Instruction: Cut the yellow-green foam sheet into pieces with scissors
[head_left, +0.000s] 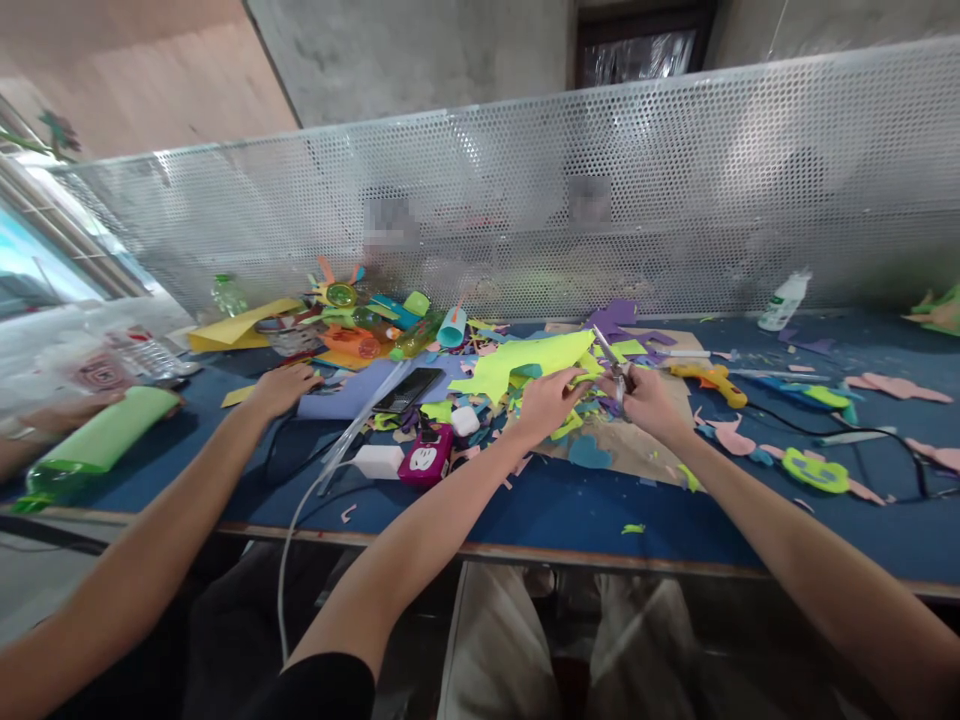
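My left hand (553, 403) is closed on the edge of a bright yellow-green paper sheet (517, 362), cut to an irregular outline. Close by on the right, my right hand (651, 402) grips a pair of scissors (609, 352), whose blades point up and away beside the sheet's right end. My fingers partly cover the scissor handles. Under both hands lies a brown paper sheet (637, 458) strewn with coloured scraps. A blue rounded paper piece (590, 452) rests on it.
A co-worker's hand (286, 388) reaches in at left, near a phone (409, 390). A pink power adapter (426, 456) with a white cable sits before me. At right are a yellow glue gun (709, 382), its black cord, and a white bottle (784, 300). A perforated metal screen (480, 210) stands behind.
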